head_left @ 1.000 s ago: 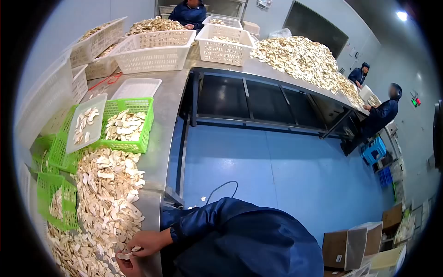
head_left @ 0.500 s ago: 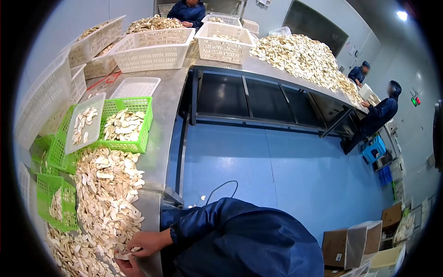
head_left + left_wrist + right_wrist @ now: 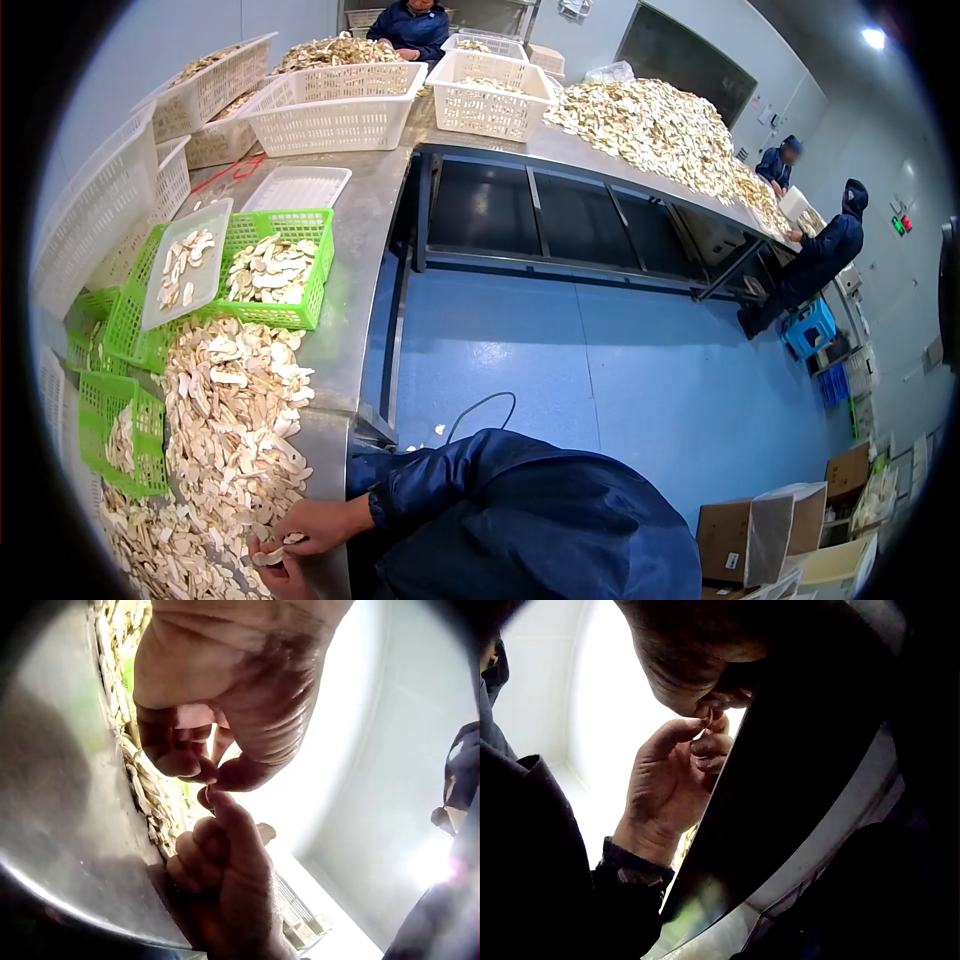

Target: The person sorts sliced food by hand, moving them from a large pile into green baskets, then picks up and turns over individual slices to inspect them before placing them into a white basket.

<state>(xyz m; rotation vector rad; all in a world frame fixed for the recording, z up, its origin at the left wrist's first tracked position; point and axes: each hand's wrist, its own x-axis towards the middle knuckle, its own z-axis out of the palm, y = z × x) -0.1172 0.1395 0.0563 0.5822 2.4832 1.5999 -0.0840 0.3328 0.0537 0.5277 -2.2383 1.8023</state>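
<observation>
Both hands meet low over the near end of a pile of pale, dried-looking mushroom slices [image 3: 235,390]. My right hand [image 3: 318,526] pinches a mushroom slice [image 3: 294,538] at its fingers; the slice also pokes out beside that hand [image 3: 244,881] in the left wrist view. Just below it, my left hand [image 3: 285,578] grips another mushroom slice [image 3: 268,557] between thumb and fingers. Seen from the left wrist, the fingertips of the left hand [image 3: 232,682] come right up to the right thumb. The right wrist view is dark, with a thin edge between the fingertips.
Green baskets [image 3: 325,262] with slices stand along the pile, and a translucent tray [image 3: 205,285] with several slices leans on them. White crates [image 3: 335,120] line the metal table [image 3: 345,330]. Across the blue floor, people in navy work by a large slice heap [image 3: 650,130].
My hands stay at the same spot; the left fingers and their slice shift slightly. At the far right, a white container beside the standing people now tips up more.
</observation>
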